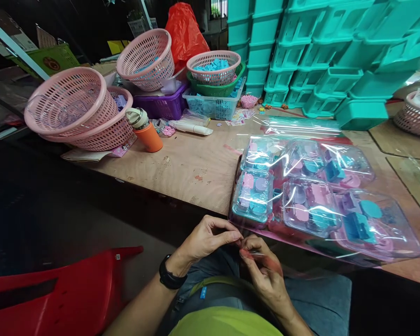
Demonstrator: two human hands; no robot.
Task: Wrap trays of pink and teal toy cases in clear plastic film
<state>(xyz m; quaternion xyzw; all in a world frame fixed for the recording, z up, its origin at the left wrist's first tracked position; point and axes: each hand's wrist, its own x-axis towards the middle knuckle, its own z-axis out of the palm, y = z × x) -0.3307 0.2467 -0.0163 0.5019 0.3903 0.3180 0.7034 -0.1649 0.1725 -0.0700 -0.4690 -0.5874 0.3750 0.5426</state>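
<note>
My left hand (pixel 206 238) and my right hand (pixel 262 270) meet over my lap, just off the near edge of the plywood table (pixel 189 168). Both pinch the near edge of a clear plastic bag (pixel 322 205). The bag lies on the table and holds several clear blister packs of pink and teal toy pieces. My left wrist wears a black watch (pixel 170 276).
Pink baskets (pixel 77 109) stand at the back left, with an orange bottle (pixel 147 133) beside them. Behind are a purple tray (pixel 161 105), baskets of blue parts (pixel 213 67) and a red bag (pixel 185 30). Stacked teal bins (pixel 322 51) fill the back right. A red chair (pixel 56 294) stands at my left.
</note>
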